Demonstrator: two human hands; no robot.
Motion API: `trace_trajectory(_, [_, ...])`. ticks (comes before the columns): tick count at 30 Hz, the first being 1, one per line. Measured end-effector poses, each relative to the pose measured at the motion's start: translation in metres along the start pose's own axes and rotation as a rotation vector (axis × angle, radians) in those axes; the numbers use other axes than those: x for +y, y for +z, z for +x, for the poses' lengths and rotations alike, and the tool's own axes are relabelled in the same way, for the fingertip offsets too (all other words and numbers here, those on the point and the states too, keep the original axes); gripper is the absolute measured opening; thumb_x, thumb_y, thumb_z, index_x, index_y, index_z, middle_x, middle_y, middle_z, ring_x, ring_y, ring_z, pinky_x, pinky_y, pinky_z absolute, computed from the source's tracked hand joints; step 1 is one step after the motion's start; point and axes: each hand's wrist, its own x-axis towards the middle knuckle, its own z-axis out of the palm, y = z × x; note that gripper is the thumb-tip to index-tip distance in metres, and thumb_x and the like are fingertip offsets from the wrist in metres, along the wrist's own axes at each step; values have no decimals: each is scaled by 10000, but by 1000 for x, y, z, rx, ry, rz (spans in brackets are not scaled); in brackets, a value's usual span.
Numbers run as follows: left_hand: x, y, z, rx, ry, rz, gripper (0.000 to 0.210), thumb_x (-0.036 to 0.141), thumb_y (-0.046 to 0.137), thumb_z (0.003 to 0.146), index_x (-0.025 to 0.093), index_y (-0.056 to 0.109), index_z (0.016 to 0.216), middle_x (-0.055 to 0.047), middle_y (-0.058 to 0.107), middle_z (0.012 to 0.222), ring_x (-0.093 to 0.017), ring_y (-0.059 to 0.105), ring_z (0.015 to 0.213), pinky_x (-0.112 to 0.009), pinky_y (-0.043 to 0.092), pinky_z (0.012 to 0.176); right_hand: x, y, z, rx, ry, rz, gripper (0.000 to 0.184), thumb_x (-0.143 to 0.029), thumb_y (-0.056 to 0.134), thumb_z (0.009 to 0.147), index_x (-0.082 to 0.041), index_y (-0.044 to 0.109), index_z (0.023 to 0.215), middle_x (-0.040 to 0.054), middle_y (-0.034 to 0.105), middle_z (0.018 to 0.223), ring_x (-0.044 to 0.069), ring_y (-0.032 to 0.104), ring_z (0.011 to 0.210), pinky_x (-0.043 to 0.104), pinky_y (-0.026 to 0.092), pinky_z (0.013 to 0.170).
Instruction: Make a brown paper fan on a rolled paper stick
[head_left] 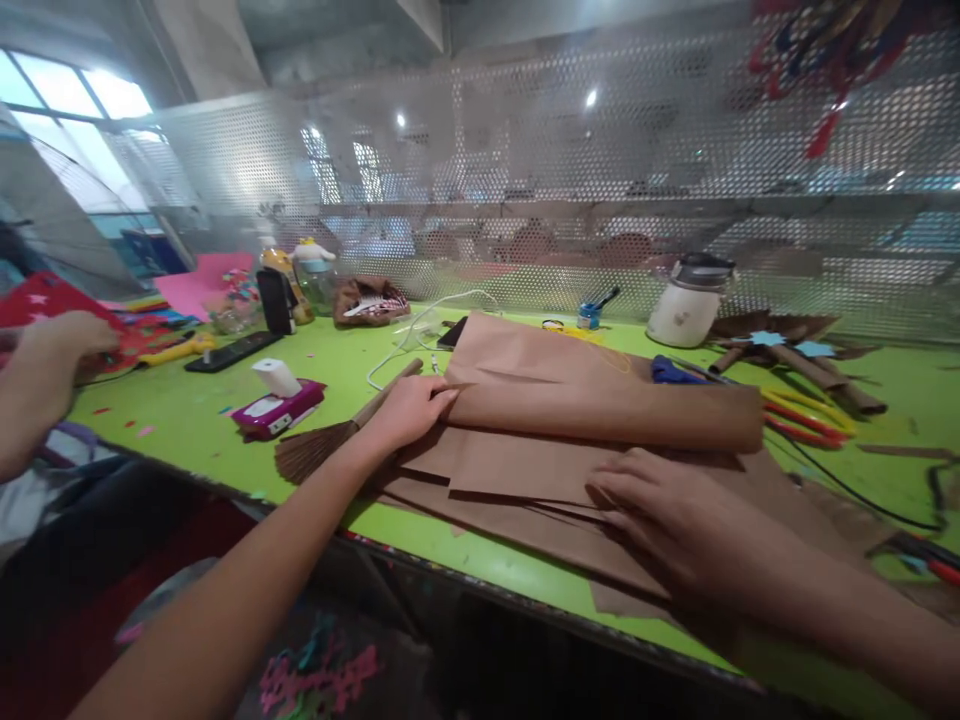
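Sheets of brown paper (517,466) lie stacked in front of me, and the top one curls or folds over into a broad rolled band (600,412). At the band's left end my left hand (411,410) is closed on the paper, thumb and fingertips pressed at its edge. My right hand (667,510) rests low on the right of the sheets, its fingers bent together at a paper edge; the fingertips are partly hidden. Left of the stack lies a pleated brown paper fan shape (311,452) with a rolled paper stick (386,390).
Blue-handled scissors (675,371) and yellow-and-red handled tools (810,415) lie right of the paper. Behind are a white jug (686,305) and a perforated metal screen (487,170). A purple power strip (279,408) sits left. Another person's hand (71,340) is at far left.
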Motion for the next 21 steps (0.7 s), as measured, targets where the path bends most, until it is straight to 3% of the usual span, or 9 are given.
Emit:
trace_trajectory(2, [1, -1, -1, 18, -10, -4, 329, 373, 381, 846, 166, 605, 722, -29, 609, 677, -177, 534, 654, -279, 348, 589, -5, 11, 6, -94, 9, -5, 235, -279, 453, 888, -196, 609, 1043, 82, 615, 1070, 203, 553, 977, 349, 477, 851])
trace_trajectory(5, [0, -2, -1, 32, -7, -8, 325, 366, 376, 852, 166, 605, 736, -33, 612, 692, -179, 534, 662, -282, 356, 600, -4, 19, 9, -100, 75, -28, 298, -315, 458, 885, -154, 572, 1108, 127, 563, 1165, 254, 499, 1063, 427, 444, 906])
trace_trajectory(10, [-1, -1, 0, 27, -14, -21, 313, 358, 374, 854, 168, 599, 747, -39, 615, 716, -185, 543, 683, -283, 367, 610, -9, 14, 10, -161, 131, 2, 198, -283, 465, 884, -163, 622, 894, 90, 616, 896, 233, 529, 880, 412, 482, 782])
trace_trajectory(14, [-5, 2, 3, 33, -17, -20, 318, 375, 379, 848, 173, 598, 734, -33, 608, 694, -184, 539, 669, -284, 365, 607, -14, 22, 3, -116, 67, -41, 190, -131, 458, 866, -156, 640, 914, 74, 614, 812, 216, 525, 805, 392, 485, 732])
trace_trajectory(21, [-11, 5, 5, 38, 28, -26, 332, 394, 380, 832, 172, 582, 688, -28, 595, 668, -179, 523, 664, -287, 362, 614, -12, 28, -14, -9, -63, -88, 291, -36, 443, 828, -81, 617, 1058, 146, 644, 992, 231, 557, 961, 356, 533, 767])
